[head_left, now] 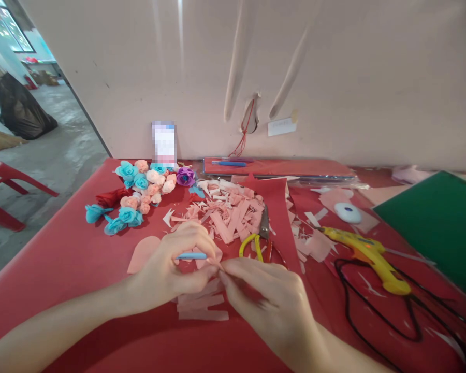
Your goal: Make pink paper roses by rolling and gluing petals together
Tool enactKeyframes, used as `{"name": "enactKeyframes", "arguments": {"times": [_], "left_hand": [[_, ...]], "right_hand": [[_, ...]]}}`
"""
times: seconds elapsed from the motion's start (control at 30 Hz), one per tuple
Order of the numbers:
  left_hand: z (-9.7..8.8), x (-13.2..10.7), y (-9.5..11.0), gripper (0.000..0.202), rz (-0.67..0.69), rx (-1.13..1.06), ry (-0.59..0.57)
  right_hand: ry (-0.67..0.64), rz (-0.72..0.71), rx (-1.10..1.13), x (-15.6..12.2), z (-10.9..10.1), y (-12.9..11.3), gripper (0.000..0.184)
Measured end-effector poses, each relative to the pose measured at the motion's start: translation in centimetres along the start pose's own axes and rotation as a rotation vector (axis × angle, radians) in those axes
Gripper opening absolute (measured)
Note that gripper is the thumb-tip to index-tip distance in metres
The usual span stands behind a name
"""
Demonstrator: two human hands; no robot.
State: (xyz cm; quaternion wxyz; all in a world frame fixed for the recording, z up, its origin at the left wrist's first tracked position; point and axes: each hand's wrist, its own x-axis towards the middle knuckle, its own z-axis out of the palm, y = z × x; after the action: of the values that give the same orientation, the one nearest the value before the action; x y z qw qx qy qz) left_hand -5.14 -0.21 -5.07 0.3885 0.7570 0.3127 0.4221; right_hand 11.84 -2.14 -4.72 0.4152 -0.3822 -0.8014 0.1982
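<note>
Left hand: my left hand (171, 269) is sitting left of the scissors (256, 238), fingers closing round a thin blue stick (192, 256).
Right hand: my right hand (272, 303) is sitting just below the scissors, thumb and forefinger pinching shut on the end of a pink paper strip (213, 260).
Pink paper strip: it is lying against the blue stick between my two sets of fingertips, left of the scissors' yellow handles.
Loose strips: more cut strips (202, 305) are lying flat under my hands, lower left of the scissors.
Scrap pile: pink offcuts (229, 212) are crowding right up to the scissors' blades on the upper left.
Paper flowers: blue, pink and purple paper flowers (143, 191) are bunching well left of the scissors and beyond them.
Glue gun: a yellow glue gun (368, 254) is lying well right of the scissors, its black cord (373, 311) looping below it.
Open room: the red table (70, 254) is showing bare far left of the scissors, running out to its left edge.
Far edge: the table is ending at the wall (334, 77) beyond the scissors.
</note>
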Motion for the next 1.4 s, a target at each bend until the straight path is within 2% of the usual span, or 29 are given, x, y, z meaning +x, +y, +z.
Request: {"name": "enactKeyframes", "arguments": {"times": [0.57, 0.77, 0.9, 0.97, 1.03, 1.17, 1.23, 1.3, 1.4], "left_hand": [[0.1, -0.1, 0.3, 0.015, 0.064, 0.013, 0.002], [0.1, -0.2, 0.4, 0.012, 0.1, 0.099, 0.069], [-0.1, -0.3, 0.6, 0.011, 0.117, 0.113, 0.083], [-0.1, -0.3, 0.8, 0.01, 0.096, 0.09, 0.083], [-0.1, -0.3, 0.9, 0.01, 0.08, 0.048, 0.082], [-0.2, -0.2, 1.0, 0.011, 0.031, -0.017, 0.055], [-0.2, -0.2, 0.9, 0.01, -0.008, -0.046, 0.059], [-0.2, -0.2, 0.8, 0.011, -0.026, -0.08, 0.069], [0.0, -0.2, 0.7, 0.012, -0.015, -0.1, 0.068]], "right_hand": [[-0.063, -0.027, 0.027, -0.2, 0.1, 0.0, 0.021], [0.036, -0.06, 0.014, -0.2, 0.3, 0.1, 0.021], [0.054, -0.061, 0.03, 0.1, 0.1, -0.2, 0.021], [0.03, -0.016, 0.074, 0.3, -0.1, -0.4, 0.02], [-0.046, 0.079, 0.194, 0.4, -0.3, -0.5, 0.02], [-0.261, 0.374, 0.635, 0.5, -0.4, -0.3, 0.02], [-0.324, 0.472, 0.775, 0.6, -0.4, -0.2, 0.02], [-0.319, 0.462, 0.777, 0.7, -0.4, -0.3, 0.019], [-0.18, 0.274, 0.536, 0.8, -0.5, -0.5, 0.017]]}}
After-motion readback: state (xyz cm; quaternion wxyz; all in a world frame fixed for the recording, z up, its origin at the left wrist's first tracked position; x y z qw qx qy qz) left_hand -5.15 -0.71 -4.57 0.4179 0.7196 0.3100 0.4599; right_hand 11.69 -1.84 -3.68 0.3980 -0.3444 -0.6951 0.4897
